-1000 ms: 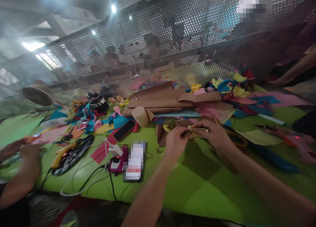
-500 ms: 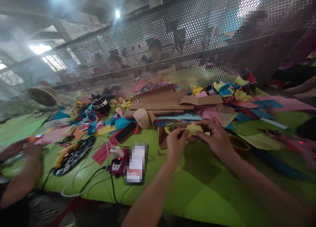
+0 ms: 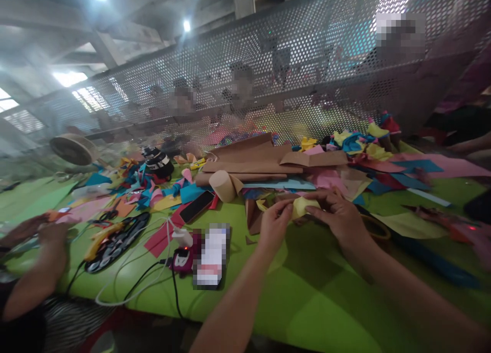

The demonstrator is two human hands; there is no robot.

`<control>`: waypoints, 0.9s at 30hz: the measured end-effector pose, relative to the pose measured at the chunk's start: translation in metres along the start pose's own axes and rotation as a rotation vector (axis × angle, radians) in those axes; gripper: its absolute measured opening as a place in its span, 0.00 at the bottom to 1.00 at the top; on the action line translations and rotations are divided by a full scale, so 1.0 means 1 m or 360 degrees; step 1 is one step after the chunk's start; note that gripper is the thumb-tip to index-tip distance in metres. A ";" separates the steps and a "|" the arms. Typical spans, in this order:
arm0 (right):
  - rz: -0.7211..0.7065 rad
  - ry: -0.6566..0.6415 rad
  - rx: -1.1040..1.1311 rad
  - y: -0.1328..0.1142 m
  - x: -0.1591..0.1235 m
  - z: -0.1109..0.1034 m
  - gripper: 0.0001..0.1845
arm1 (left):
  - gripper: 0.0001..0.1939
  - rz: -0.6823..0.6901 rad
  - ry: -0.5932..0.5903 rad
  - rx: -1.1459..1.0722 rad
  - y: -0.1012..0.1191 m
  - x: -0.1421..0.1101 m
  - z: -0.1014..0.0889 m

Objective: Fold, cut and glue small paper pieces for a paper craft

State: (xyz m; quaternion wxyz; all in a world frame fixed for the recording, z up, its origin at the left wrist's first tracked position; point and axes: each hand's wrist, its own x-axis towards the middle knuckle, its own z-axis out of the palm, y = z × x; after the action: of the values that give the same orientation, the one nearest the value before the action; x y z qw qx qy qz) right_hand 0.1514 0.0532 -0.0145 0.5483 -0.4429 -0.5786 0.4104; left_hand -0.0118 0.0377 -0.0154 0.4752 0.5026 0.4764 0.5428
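A small piece of yellow paper, curved or folded, is held up between both hands above the green tabletop. My left hand pinches its left edge between thumb and fingers. On the other side my right hand grips the right edge, thumb in front and fingers behind. Brown paper scraps lie just left of and behind my left hand. Beside my right wrist is a roll of yellow tape, partly hidden by the arm.
A phone and a purple charging block with cables lie left of my arms. Behind are brown paper sheets, a tape roll and a dark phone. A glue gun rests near a co-worker's hands. A perforated metal screen stands behind.
The yellow paper has been turned between my fingers, showing a more rounded face. Both hands keep hold of it in nearly the same place. The view has shifted slightly.
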 end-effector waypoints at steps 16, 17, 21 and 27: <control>0.0421 -0.0127 0.0498 -0.010 -0.007 0.001 0.16 | 0.13 0.0168 -0.0113 0.0353 0.000 0.000 -0.003; 0.0402 -0.0130 0.0472 -0.009 -0.007 0.002 0.16 | 0.12 0.0234 -0.0045 0.0487 0.000 -0.001 -0.003; 0.0238 -0.0113 0.0287 -0.003 -0.004 0.003 0.18 | 0.10 0.0494 0.0157 0.0893 0.003 -0.005 -0.001; -0.0005 -0.0046 -0.0013 0.010 -0.001 0.001 0.15 | 0.09 0.0549 0.0300 0.1040 0.005 -0.011 0.002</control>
State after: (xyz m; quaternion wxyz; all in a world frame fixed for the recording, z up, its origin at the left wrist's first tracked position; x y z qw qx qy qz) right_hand 0.1508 0.0546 -0.0246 0.5387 -0.4383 -0.5888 0.4136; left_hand -0.0096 0.0265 -0.0115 0.1456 0.6483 0.5744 0.4781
